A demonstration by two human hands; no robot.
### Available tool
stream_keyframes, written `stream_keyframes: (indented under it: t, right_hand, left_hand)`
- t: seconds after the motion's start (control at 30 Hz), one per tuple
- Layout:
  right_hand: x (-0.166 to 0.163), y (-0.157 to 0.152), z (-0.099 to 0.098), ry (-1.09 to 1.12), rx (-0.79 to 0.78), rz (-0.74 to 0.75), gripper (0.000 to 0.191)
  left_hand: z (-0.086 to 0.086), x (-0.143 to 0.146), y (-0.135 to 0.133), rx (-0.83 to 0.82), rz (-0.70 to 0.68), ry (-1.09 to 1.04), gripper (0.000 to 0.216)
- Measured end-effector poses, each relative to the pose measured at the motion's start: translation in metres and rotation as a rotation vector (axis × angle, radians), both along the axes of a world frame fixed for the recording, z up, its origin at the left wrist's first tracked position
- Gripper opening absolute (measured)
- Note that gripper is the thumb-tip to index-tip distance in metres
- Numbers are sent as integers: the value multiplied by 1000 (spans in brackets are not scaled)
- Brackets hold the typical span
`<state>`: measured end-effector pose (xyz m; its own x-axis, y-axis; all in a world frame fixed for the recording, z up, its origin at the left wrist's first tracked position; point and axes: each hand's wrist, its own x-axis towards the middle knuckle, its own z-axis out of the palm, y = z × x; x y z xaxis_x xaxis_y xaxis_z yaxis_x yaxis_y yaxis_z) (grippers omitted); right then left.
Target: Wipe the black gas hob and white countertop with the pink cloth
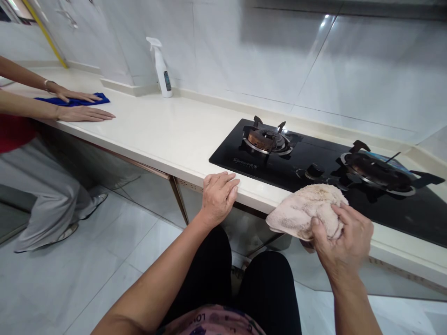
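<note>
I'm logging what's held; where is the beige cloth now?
In the head view, the beige cloth is right of centre, gripped in the right hand by the front edge of the black stove.

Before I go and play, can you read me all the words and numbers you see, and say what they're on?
Cooktop: "S" starts the brand name; the rest, with the tiny line below, is too blurred to read surely.
Shirt: a few letters, one an "O"; the whole word is unclear.
Spray bottle: its dark label is too small to read.
</note>
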<state>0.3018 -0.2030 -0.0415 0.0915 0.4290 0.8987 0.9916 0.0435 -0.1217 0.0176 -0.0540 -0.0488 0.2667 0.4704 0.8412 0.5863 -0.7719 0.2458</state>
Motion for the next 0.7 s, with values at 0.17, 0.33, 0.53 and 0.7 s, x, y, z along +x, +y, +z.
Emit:
stream_keyframes:
  t: [0.17, 0.33, 0.53, 0.7]
  right_hand:
    - [-1, 0, 1, 10, -8, -2, 49]
    - [-1, -1, 1, 19, -28, -25, 48]
    - [1, 1, -1, -15, 14, 3, 49]
    - [2, 1, -1, -8, 12, -8, 48]
  left_hand:
    - [-1, 0, 0, -6, 17, 9, 25]
    - [-1, 0, 1, 10, 8, 3, 25]
    - [0, 0, 0, 30, 12, -6, 24]
    - [1, 0, -1, 29, 12, -3, 23]
